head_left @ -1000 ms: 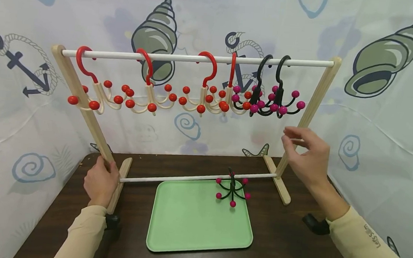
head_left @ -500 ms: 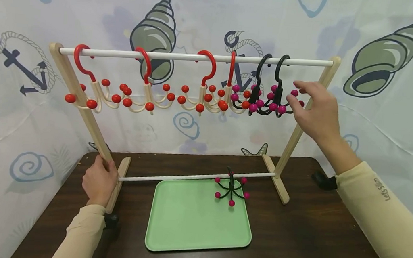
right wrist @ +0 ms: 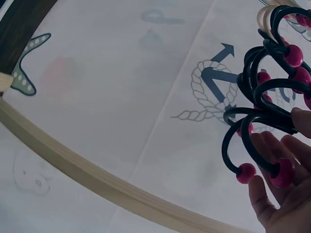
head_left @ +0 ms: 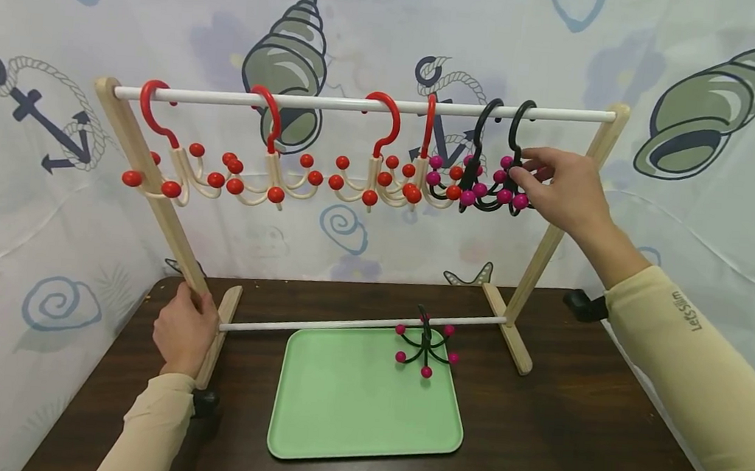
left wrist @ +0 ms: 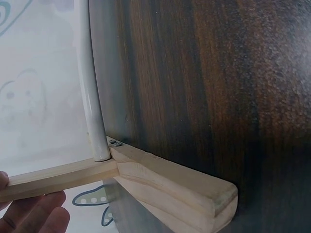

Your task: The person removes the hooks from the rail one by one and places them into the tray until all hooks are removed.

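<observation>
My left hand grips the left wooden post of a rack low down, near its foot; in the left wrist view its fingers wrap the wood. At the upper right, my right hand pinches the stem of the rightmost black hook hanger, which hangs on the white top rail. Magenta balls tip its curved arms, close to the fingers in the right wrist view. Just left hangs a second black hanger, its arms overlapping the first.
Several red-hooked hangers with red balls hang further left. Another black hanger sits at the back right of a green tray, against the lower white rail. The rack stands on a dark wooden table before a shell-patterned sheet.
My right hand has risen from beside the right post, with fingers apart, and moved left onto the rightmost black hanger's stem. The left hand has stayed on its post.
</observation>
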The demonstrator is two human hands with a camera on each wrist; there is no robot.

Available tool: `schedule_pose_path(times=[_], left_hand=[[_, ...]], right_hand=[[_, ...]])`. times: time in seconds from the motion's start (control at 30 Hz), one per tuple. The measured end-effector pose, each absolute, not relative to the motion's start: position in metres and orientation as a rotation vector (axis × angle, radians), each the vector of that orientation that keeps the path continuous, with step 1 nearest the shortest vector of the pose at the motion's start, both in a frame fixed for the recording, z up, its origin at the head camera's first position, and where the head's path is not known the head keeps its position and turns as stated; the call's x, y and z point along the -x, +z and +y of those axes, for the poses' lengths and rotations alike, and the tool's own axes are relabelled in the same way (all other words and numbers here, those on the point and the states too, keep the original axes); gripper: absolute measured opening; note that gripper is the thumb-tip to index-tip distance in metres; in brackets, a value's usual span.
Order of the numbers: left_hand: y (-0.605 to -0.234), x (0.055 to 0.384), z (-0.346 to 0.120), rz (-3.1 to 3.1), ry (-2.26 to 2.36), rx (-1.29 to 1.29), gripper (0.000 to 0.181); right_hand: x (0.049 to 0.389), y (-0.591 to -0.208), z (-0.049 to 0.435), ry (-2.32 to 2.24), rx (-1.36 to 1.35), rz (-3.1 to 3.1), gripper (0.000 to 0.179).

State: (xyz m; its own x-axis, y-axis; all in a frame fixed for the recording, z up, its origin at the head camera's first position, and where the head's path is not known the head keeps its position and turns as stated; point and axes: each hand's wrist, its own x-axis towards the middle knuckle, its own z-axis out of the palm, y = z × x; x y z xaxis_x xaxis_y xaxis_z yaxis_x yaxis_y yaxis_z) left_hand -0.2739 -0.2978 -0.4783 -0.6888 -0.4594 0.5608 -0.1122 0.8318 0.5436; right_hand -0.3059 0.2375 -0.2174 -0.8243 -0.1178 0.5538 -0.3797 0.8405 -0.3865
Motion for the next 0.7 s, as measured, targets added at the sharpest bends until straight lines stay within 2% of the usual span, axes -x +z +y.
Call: schedule_pose_path(times=[0.7], left_hand=[[-0.4773,0.2734,-0.2970,-2.295,-0.633,-0.412,0.023]], right_hand=[[0.3099,-0.2186,0.2382,0.755,-0.355,-2.426,0.035]])
